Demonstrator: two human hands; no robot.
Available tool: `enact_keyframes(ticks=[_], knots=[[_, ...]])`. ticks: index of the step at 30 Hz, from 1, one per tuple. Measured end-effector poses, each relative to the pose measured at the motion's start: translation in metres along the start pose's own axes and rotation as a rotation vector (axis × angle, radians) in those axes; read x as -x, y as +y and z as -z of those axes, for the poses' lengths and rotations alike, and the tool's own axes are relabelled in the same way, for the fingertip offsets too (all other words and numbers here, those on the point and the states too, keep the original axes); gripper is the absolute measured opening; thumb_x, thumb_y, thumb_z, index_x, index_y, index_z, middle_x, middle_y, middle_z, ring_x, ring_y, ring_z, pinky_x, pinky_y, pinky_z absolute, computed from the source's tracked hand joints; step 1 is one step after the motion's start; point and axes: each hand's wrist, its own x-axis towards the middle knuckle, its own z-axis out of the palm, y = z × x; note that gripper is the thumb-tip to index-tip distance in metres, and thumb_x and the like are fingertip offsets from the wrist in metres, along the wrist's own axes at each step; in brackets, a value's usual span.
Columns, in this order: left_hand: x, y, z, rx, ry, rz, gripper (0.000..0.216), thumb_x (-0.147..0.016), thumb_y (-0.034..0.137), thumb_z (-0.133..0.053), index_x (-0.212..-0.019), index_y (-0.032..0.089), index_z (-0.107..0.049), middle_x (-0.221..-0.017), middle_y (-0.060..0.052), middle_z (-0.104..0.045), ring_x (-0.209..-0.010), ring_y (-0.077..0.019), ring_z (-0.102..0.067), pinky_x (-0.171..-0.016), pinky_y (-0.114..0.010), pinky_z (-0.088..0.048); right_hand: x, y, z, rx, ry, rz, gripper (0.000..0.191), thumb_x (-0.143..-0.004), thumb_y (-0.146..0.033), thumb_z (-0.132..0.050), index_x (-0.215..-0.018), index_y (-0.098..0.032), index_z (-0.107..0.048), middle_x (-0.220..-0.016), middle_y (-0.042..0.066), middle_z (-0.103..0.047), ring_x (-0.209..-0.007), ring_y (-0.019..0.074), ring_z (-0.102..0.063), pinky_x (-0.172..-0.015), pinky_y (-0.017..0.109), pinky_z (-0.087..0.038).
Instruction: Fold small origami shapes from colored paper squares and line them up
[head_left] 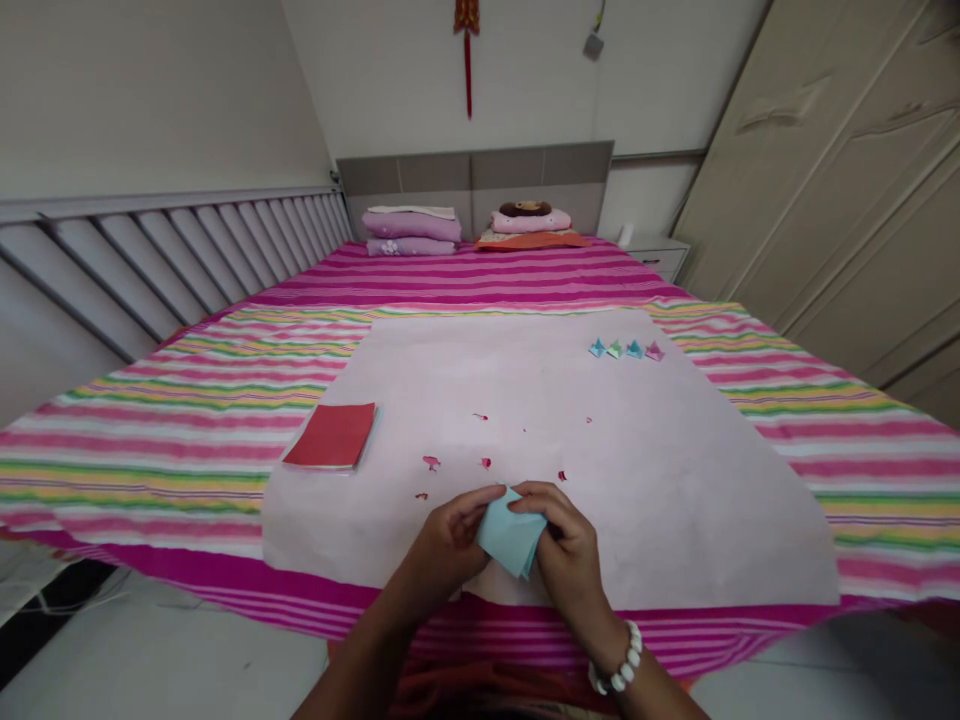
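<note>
A light blue sheet of origami paper, folded into a small layered square, is held between both hands near the bed's front edge. My left hand pinches its left side, the fingers curled behind it. On the right side, my right hand grips the upper corner and edge, with a white bead bracelet on the wrist. The lower corner of the paper shows separate layers. To the left lies a stack of square paper, red on top. Several small folded paper boats stand in a row at the far right.
A large pale sheet covers the striped bed. Small red printed marks or scraps are scattered on it ahead of my hands. Folded bedding sits by the headboard, with a rail along the left.
</note>
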Motion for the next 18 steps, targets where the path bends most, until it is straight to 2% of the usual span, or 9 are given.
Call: enact_keyframes(ticks=[2,4,6,8,10,13,16,18], knots=[[0.002,0.005,0.003,0.079,-0.039,0.034,0.054,-0.056,0.004,-0.071,-0.108,0.018,-0.069,-0.111,-0.01,-0.07,-0.107,-0.0258,-0.062,-0.089,-0.035,-0.047,-0.001,-0.002,0.001,-0.014,-0.01,-0.017,0.035,-0.068,-0.001,-0.047,-0.076,-0.023,-0.072,-0.092,0.006,-0.067,-0.085,0.0194,-0.064,-0.07,0.03,-0.052],[0.002,0.007,0.004,0.125,-0.025,0.064,0.043,-0.061,0.013,-0.073,-0.104,0.016,-0.07,-0.103,-0.011,-0.073,-0.098,-0.0244,-0.065,-0.085,-0.034,-0.048,-0.002,-0.004,0.002,-0.028,-0.038,-0.023,0.034,-0.069,-0.001,-0.047,-0.075,-0.023,-0.072,-0.093,0.006,-0.066,-0.086,0.0197,-0.064,-0.071,0.031,-0.052],[0.0,0.006,0.004,0.099,0.075,0.066,0.03,-0.066,0.023,-0.075,-0.094,0.014,-0.071,-0.088,-0.009,-0.074,-0.083,-0.0206,-0.067,-0.076,-0.032,-0.049,-0.003,-0.006,0.001,-0.037,-0.086,-0.016,0.034,-0.07,-0.001,-0.047,-0.076,-0.023,-0.072,-0.094,0.006,-0.065,-0.087,0.02,-0.064,-0.072,0.032,-0.052],[-0.004,0.004,0.003,0.04,0.202,0.038,0.024,-0.064,0.026,-0.078,-0.082,0.013,-0.069,-0.074,-0.005,-0.072,-0.069,-0.0158,-0.064,-0.068,-0.028,-0.047,-0.002,-0.008,0.0,-0.034,-0.143,0.007,0.035,-0.071,-0.001,-0.046,-0.078,-0.023,-0.072,-0.096,0.007,-0.065,-0.089,0.0203,-0.064,-0.073,0.033,-0.052],[-0.007,0.001,0.001,0.015,0.284,0.005,0.03,-0.058,0.024,-0.082,-0.08,0.014,-0.065,-0.07,-0.001,-0.069,-0.065,-0.0133,-0.062,-0.063,-0.025,-0.045,-0.001,-0.01,-0.001,-0.03,-0.191,0.04,0.037,-0.071,0.0,-0.044,-0.08,-0.023,-0.072,-0.099,0.007,-0.064,-0.09,0.0202,-0.064,-0.073,0.033,-0.052],[-0.009,0.0,-0.002,0.037,0.314,-0.019,0.041,-0.056,0.024,-0.083,-0.091,0.014,-0.062,-0.071,-0.001,-0.069,-0.064,-0.0132,-0.062,-0.061,-0.024,-0.045,0.001,-0.01,0.0,-0.046,-0.205,0.041,0.038,-0.072,-0.001,-0.045,-0.087,-0.024,-0.072,-0.104,0.007,-0.065,-0.095,0.0209,-0.063,-0.08,0.035,-0.051],[-0.009,0.0,-0.002,0.056,0.313,-0.045,0.043,-0.057,0.025,-0.082,-0.093,0.013,-0.061,-0.07,-0.001,-0.069,-0.064,-0.0132,-0.063,-0.062,-0.024,-0.046,0.003,-0.007,0.003,-0.156,-0.155,-0.147,0.037,-0.079,-0.009,-0.048,-0.107,-0.025,-0.067,-0.108,0.007,-0.067,-0.102,0.0226,-0.062,-0.085,0.037,-0.05],[-0.008,0.0,-0.003,0.062,0.323,-0.064,0.042,-0.058,0.026,-0.081,-0.092,0.014,-0.061,-0.072,-0.001,-0.07,-0.066,-0.0139,-0.064,-0.063,-0.025,-0.046,0.004,-0.004,0.003,-0.289,-0.133,-0.302,0.033,-0.087,-0.02,-0.046,-0.116,-0.023,-0.062,-0.108,0.01,-0.068,-0.1,0.024,-0.064,-0.084,0.039,-0.051]])
